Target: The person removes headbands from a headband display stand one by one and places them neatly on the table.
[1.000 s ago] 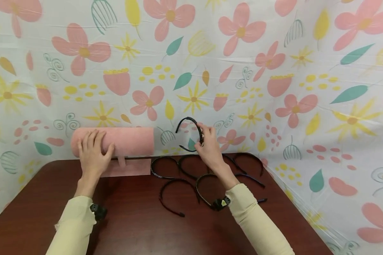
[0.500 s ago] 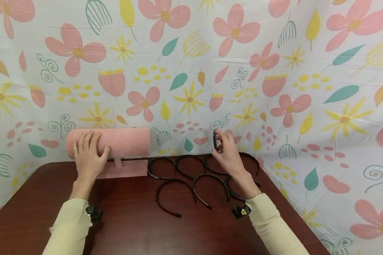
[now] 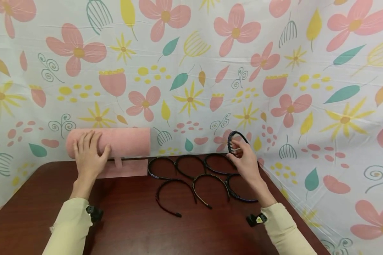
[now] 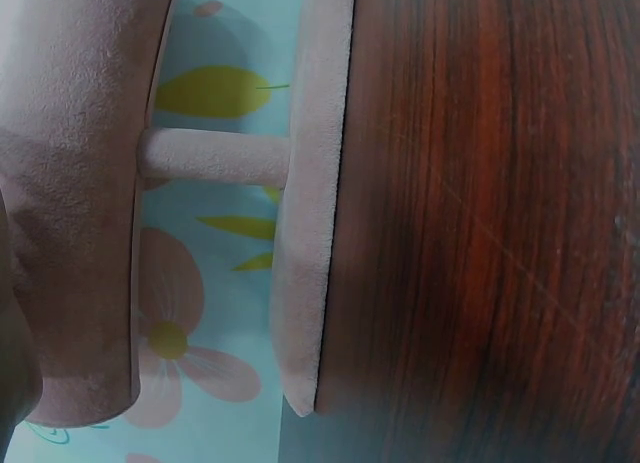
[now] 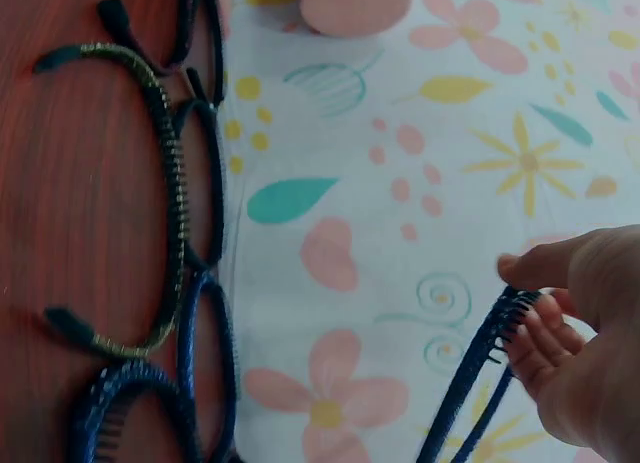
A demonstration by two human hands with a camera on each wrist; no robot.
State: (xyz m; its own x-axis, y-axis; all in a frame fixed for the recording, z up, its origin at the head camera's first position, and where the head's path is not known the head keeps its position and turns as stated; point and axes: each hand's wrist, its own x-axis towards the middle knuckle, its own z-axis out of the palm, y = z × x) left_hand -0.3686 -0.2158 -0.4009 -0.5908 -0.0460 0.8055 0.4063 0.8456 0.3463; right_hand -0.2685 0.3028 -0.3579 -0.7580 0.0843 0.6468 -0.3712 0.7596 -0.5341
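Observation:
In the head view my left hand (image 3: pixel 90 156) rests on the left part of a pink padded roll (image 3: pixel 131 141), its fingers lying over the plush surface. This roll is the top of a headband stand, joined by a short post (image 4: pixel 215 156) to a flat pink base (image 4: pixel 312 203). On the right, my right hand (image 3: pixel 247 159) pinches a dark toothed headband (image 3: pixel 230 142) between thumb and fingers, raised above the table's back right. The right wrist view shows the held headband (image 5: pixel 470 383) with its comb teeth toward my fingers.
Several dark headbands lie on the brown table (image 3: pixel 131 216): a gold-flecked one (image 3: pixel 207 175), a reddish one (image 3: pixel 166 210) and a blue-tinted one (image 3: pixel 239 197) in front, others (image 3: pixel 191 156) along the back edge. A flowered cloth (image 3: pixel 191 53) hangs behind and right.
My right hand has moved right with the headband, away from the stand, and the headband has turned in its fingers. My left hand stays on the roll.

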